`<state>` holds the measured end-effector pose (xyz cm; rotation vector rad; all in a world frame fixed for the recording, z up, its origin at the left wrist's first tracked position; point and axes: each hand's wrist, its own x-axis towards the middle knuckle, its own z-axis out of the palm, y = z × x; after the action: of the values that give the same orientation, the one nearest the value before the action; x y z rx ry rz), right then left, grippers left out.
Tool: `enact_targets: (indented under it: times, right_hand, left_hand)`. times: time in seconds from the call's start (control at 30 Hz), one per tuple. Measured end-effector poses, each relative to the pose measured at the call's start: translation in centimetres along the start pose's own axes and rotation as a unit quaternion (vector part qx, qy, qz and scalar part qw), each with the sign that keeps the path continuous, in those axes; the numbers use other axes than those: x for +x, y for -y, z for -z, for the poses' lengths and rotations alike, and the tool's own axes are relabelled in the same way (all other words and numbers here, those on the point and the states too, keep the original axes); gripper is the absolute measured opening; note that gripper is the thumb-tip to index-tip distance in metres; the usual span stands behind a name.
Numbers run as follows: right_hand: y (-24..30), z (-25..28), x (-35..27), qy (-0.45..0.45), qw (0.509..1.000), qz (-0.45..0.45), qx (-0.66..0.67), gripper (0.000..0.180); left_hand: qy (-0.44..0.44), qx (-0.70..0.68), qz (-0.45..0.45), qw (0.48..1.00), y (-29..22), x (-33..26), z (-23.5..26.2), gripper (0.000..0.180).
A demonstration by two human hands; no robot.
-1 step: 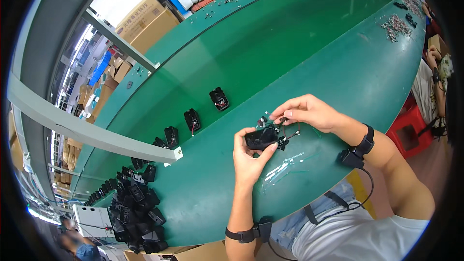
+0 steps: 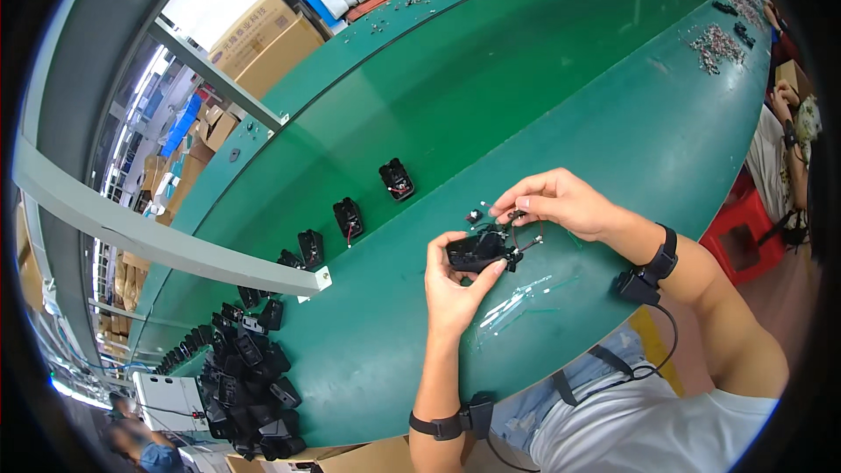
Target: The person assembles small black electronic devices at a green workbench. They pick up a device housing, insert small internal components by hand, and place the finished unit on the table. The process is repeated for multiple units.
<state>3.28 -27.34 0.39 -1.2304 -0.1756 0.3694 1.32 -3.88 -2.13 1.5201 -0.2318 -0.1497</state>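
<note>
Brown cartons [image 2: 263, 39] stacked far left beyond the bench [image 2: 561, 79]. Left hand [image 2: 454, 285] grips a black casing [image 2: 477, 250]; right hand [image 2: 561, 201] pinches its wires [image 2: 517, 226]

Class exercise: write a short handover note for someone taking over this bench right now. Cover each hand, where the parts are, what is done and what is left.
Left hand: grips a black plastic housing above the green table.
Right hand: fingertips pinch the thin wires at the housing's end.
Done: several black units lie in a row on the belt.
Left: this housing's wires look unseated; a pile of black housings waits at the table's left end.
</note>
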Motion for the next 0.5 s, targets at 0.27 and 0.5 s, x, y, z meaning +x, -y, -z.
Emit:
enact_targets:
  times: [0.27,0.5]
  right_hand:
    - [-0.8,-3.0,-1.5,-0.003,0.987,0.147,-0.061,0.050]
    - [-0.5,-2.2,-1.1,-0.047,0.911,0.228,-0.340,0.024]
  left_hand:
    - [0.096,-0.072,0.011,0.993,-0.1,-0.4,-1.4,0.062]
    - [0.100,-0.061,-0.020,0.993,-0.1,-0.5,-1.2,0.060]
